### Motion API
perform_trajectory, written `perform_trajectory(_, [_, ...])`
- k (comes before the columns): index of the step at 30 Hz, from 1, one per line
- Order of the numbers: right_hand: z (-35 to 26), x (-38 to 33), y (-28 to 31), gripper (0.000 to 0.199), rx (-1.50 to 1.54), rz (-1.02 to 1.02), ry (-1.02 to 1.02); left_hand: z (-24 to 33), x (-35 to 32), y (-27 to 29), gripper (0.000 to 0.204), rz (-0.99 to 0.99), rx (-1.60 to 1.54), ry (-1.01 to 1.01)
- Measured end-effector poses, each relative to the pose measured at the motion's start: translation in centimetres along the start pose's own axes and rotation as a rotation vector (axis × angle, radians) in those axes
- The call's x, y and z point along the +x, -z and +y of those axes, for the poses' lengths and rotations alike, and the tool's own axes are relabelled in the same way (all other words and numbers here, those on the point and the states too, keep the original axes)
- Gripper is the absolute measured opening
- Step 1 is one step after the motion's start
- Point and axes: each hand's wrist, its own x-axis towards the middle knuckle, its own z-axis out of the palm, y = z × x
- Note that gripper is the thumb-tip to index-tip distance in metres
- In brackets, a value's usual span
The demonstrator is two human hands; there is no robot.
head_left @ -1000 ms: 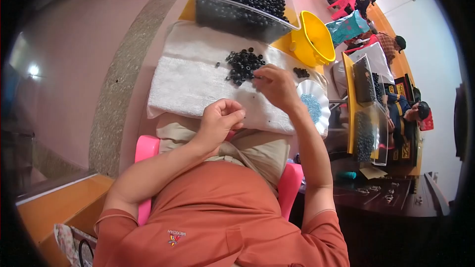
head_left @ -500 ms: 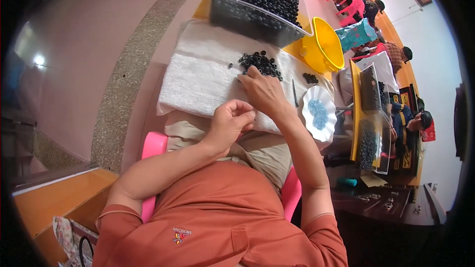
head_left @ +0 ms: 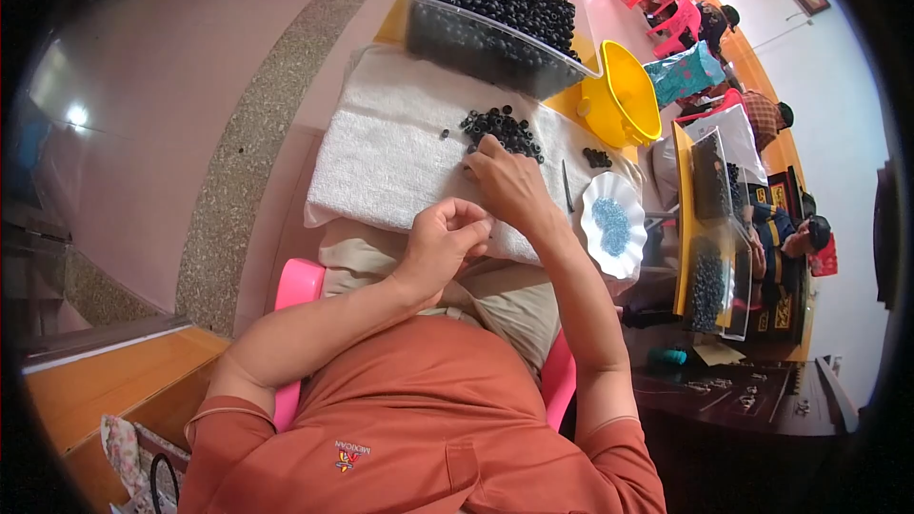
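Observation:
A heap of small black ring-like pieces (head_left: pixel 509 128) lies on a white towel (head_left: pixel 376 152). My right hand (head_left: pixel 514 186) reaches over the near side of the heap, fingers bent down and drawn together; what is between them is hidden. Closer to my lap, my left hand (head_left: pixel 443 240) is closed in a pinch, with thumb and forefinger meeting. Anything at its fingertips is too small to name. One loose black piece (head_left: pixel 445 134) sits left of the heap. Tweezers or a similar thin dark tool (head_left: pixel 567 187) lie to the right of my right hand.
A clear bin (head_left: pixel 495 57) full of black pieces stands at the back, with a yellow basket (head_left: pixel 595 105) beside it. A white scalloped dish (head_left: pixel 624 262) of pale blue bits sits at right, near a small black cluster (head_left: pixel 597 158). Other people work farther right.
My right hand has shifted very slightly at the heap's near edge, its fingers still bent down. My left hand keeps its pinch in nearly the same place.

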Motion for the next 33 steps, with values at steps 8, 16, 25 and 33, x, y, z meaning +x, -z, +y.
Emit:
perform_trajectory(8, [-0.1, 0.6, 0.9, 0.014, 0.053, -0.012, -0.025, 0.3, 0.0, 0.0, 0.009, 0.021, 0.012, -0.019])
perform_trajectory(16, [0.5, 1.8, 2.2, 0.017, 0.162, 0.166, -0.068, 0.3, 0.4, 0.2, 0.008, 0.017, -0.011, -0.055])
perform_trajectory(25, [1.8, -2.6, 2.5, 0.016, 0.244, 0.215, -0.133, 1.1, 0.8, 0.9, 0.009, 0.031, -0.020, -0.074])
perform_trajectory(33, [0.3, -3.5, 0.1, 0.021, 0.217, 0.203, -0.174, 1.0, 0.9, 0.6, 0.007, 0.061, -0.038, -0.082])
